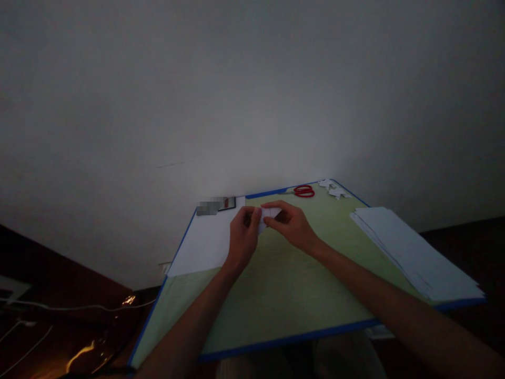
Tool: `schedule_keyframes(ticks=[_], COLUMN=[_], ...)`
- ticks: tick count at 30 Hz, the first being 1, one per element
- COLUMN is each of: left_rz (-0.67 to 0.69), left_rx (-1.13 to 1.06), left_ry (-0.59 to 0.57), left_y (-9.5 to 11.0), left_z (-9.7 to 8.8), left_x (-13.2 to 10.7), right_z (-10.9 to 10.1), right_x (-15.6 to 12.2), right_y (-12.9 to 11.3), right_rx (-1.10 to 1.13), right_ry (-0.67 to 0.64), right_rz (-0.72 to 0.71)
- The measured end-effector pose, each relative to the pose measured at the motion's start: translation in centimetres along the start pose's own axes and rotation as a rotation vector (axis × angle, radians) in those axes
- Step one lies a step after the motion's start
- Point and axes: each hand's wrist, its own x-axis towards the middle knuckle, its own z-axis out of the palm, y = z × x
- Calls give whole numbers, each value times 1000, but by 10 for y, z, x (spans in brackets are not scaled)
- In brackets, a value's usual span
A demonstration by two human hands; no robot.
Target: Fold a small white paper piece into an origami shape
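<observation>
A small piece of folded white paper (272,212) is held between both hands above the middle of the table. My left hand (244,231) pinches its left side, thumb on top. With thumb and fingers, my right hand (292,225) grips the paper's right end. Part of the paper is hidden behind the fingers, so its full shape does not show. Behind my right hand lies a pair of scissors with red handles (304,191), flat near the far edge.
The light green table (252,310) has a blue edge and stands against a grey wall (252,105). A white sheet (201,245) lies at left, a phone-like object (227,203) at its far end. On the right are a paper stack (410,247) and folded paper pieces (334,189).
</observation>
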Motion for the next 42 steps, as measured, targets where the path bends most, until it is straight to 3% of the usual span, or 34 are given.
schedule_keyframes(ticks=[8, 14, 31, 37, 42], left_rz=[129, 111, 118, 54, 24], left_rx=[157, 153, 146, 53, -57], left_ry=[24, 38, 67, 15, -68], left_y=[3, 4, -3, -7, -1], left_z=[-1, -1, -1, -1, -3], left_x=[0, -4, -1, 1, 1], right_z=[0, 2, 2, -2, -7], right_x=[1, 0, 1, 4, 5], right_y=[-2, -2, -7, 3, -3], right_rx=[21, 94, 133, 161, 98], right_ry=[-22, -61, -10, 1, -29], right_rz=[-10, 20, 90, 171, 155])
